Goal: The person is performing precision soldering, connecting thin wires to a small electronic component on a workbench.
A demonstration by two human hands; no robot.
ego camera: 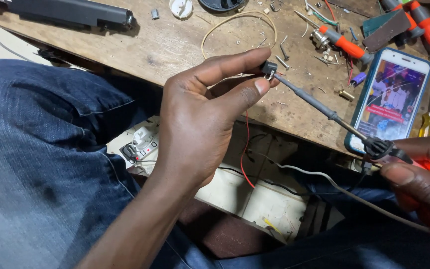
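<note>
Clearly, a small black component [268,68] is pinched by the left hand [200,119] fingers while the soldering iron [319,107], gripped by the right hand [424,179], touches it; fingertips so near the tip could be burned.

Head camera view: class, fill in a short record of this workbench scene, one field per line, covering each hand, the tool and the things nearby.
Left hand: pinches a small black component between thumb and forefinger
Right hand: grips the soldering iron by its handle
Iron tip: touching the component
Surface: scratched wooden bench
Nearby: smartphone with lit screen, orange-handled screwdriver
Below: power strip on the floor
</note>
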